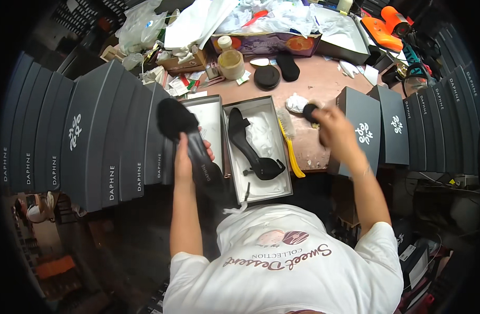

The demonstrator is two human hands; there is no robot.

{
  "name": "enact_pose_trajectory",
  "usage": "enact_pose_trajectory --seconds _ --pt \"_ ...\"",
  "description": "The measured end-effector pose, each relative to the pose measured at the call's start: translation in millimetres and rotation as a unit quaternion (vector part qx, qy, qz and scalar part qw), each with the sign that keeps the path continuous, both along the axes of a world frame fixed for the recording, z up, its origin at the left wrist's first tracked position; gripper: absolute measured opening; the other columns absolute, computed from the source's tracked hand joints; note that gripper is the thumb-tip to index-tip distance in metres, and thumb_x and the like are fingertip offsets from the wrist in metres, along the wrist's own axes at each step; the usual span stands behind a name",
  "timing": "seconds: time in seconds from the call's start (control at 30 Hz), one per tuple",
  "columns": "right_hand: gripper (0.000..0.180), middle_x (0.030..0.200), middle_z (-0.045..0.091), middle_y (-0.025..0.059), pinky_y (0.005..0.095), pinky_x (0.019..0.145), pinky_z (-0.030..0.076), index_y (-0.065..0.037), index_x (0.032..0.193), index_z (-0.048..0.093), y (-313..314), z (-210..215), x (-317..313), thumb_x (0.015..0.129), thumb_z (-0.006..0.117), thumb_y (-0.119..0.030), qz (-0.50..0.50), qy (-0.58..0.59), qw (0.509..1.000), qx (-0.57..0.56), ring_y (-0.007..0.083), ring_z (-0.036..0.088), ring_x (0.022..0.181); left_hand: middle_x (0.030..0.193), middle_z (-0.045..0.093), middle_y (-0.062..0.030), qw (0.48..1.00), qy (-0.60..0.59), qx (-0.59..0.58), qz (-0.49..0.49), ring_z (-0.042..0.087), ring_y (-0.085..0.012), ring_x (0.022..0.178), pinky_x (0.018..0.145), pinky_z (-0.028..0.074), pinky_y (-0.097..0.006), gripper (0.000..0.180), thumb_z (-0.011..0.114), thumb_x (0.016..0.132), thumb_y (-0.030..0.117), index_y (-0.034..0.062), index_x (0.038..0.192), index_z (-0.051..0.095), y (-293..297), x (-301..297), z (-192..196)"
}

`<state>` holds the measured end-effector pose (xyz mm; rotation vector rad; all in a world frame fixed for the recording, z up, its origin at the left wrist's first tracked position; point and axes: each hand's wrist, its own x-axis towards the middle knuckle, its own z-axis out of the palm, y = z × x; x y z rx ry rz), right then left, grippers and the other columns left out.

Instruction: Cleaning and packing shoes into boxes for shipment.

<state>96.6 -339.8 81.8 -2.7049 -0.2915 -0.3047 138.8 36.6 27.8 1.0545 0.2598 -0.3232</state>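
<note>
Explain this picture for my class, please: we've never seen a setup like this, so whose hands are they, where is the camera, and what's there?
There is no robot here: a person is working with two bare hands. The one picture comes from a wide fisheye camera worn on the head, looking down, so straight edges bend near the rim. The left hand holds a black shoe. The right hand is blurred and holds a small, dark, round thing I can't identify. On the table, an open shoebox contains a black ankle-strap sandal; right of it lies a yellow-handled brush. Gray shoeboxes stand at both sides.
</note>
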Motion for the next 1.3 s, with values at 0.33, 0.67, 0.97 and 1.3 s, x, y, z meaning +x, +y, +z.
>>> enact_pose_trajectory --seconds 0.33,0.67,0.97,1.3 --pt "0.035 0.095 0.061 0.0160 0.0426 0.081 0.047 0.000 0.110 0.058 69 -35 21 0.079 0.068 -0.015 0.147 0.123 0.976 0.104 0.0365 0.059 0.091 0.104 0.063 -0.0200 0.978 0.155 -0.143 -0.008 0.065 -0.0284 0.092 0.084 0.054 -0.036 0.045 0.047 0.095 0.028 -0.0109 0.117 0.050 38 -8 -117" --pt "0.074 0.085 0.060 0.0115 0.0372 0.062 0.051 -0.006 0.134 0.043 138 -77 -35 0.069 0.076 -0.023 0.235 0.148 0.957 -0.086 0.0273 0.064 0.073 0.117 0.061 -0.0172 0.915 -0.028 0.398 0.054 0.059 -0.0222 0.109 0.094 0.045 -0.030 0.047 0.052 0.096 0.033 -0.0064 0.123 0.054 88 -1 -73" --pt "0.044 0.101 0.059 0.0167 0.0446 0.077 0.050 -0.008 0.116 0.054 48 -72 74 0.074 0.066 -0.009 0.045 0.002 0.999 -0.015 0.0360 0.059 0.093 0.097 0.068 -0.0101 0.892 -0.204 0.399 0.056 0.065 -0.0205 0.081 0.070 0.051 -0.028 0.017 0.058 0.088 0.006 0.0010 0.103 0.065 -18 -108 -3" --pt "0.054 0.103 0.063 0.0135 0.0399 0.082 0.046 -0.008 0.128 0.047 18 -85 77 0.077 0.066 -0.012 0.046 0.055 0.991 0.116 0.0249 0.060 0.098 0.096 0.067 -0.0126 0.863 -0.324 0.389 -0.005 0.067 -0.0210 0.086 0.076 0.052 -0.030 0.026 0.065 0.085 0.005 -0.0010 0.110 0.061 -62 -113 0"
